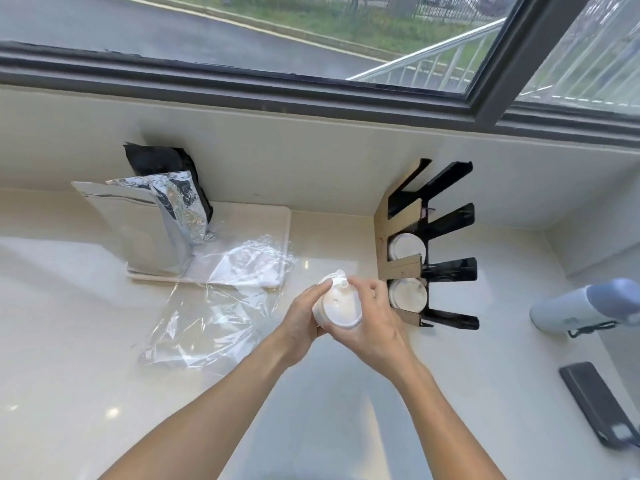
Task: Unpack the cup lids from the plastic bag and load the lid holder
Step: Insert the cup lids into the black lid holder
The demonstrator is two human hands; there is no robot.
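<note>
Pale stone counter under a dark-framed window, street and railing beyond the glass. Centre frame: stack of white cup lids held above the counter between two bare hands, top lid facing the camera, small flip tab raised at its far edge. Left hand curled round the stack's left side, thumb lying along the rim, fingers tucked beneath and out of sight. Right hand wrapped round the right side, fingertips curled over the far rim beside the tab, thumb hidden under the stack. Just right of the hands: black lid holder with cardboard-coloured front panels, standing against the corner wall; white lids already seated in its two nearer compartments, the farther slots showing only black. Left of the hands: clear plastic bag, flattened and crumpled on the counter, its far end lapping onto a cream tray. On that tray, upright: silver foil pouches with a black pouch behind them against the wall. Far right: pale blue bottle on its side and a dark flat device near the frame edge.
</note>
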